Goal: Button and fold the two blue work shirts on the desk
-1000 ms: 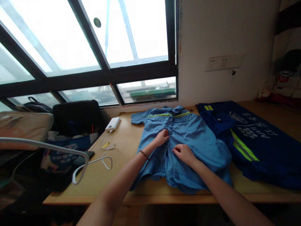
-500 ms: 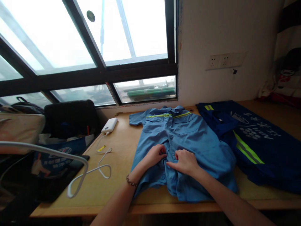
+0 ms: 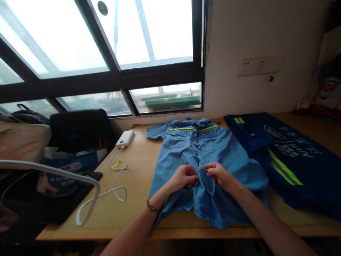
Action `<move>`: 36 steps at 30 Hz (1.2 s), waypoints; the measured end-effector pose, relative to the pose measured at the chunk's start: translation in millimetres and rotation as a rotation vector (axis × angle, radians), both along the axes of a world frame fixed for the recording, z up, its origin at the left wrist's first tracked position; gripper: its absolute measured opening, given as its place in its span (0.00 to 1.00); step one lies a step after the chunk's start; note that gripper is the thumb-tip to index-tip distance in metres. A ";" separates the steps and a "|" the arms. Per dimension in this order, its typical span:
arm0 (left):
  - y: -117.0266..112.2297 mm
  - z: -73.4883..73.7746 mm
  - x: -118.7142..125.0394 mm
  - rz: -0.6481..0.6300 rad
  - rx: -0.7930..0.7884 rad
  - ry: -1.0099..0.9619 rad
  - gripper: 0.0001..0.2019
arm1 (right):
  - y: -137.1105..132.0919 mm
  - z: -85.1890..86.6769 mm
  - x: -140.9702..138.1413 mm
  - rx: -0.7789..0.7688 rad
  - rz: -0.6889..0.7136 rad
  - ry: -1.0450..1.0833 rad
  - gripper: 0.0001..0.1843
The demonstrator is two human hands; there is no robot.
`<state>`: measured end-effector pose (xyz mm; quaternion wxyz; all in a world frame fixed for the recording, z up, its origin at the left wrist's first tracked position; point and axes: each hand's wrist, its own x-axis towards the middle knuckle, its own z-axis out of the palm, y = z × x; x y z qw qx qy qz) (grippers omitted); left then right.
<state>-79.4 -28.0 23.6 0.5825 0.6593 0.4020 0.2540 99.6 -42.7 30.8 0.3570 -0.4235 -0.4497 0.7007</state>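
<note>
Fingers of my right hand (image 3: 220,176) pinch the front opening of the light-blue shirt (image 3: 173,161), where a fold stands up from the surface (image 3: 133,209). My left hand (image 3: 183,176), a beaded bracelet (image 3: 152,206) at its wrist, is curled narrow at the facing side of the opening; I cannot tell whether it grips cloth. The shirt lies collar toward the back edge, hem near the front edge. Right of it spreads a navy garment (image 3: 317,185). By the left edge sits a white power bank (image 3: 124,138), its cable (image 3: 117,190) looping toward the front left corner.
</note>
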 end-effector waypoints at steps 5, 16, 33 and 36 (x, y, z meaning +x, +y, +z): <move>3.0 -3.0 6.1 0.077 -0.199 -0.193 0.18 | -1.6 0.9 -3.3 -0.070 -0.042 0.036 0.15; 0.0 -2.0 4.3 0.181 -0.155 -0.376 0.15 | 3.8 -7.4 -1.0 0.005 -0.091 0.094 0.13; -0.8 3.7 3.8 0.233 -0.107 -0.348 0.14 | 3.5 -8.9 -3.5 0.147 -0.208 -0.071 0.14; -3.7 5.2 5.1 0.202 -0.081 -0.312 0.14 | 0.6 -6.7 -6.8 0.286 -0.247 -0.213 0.11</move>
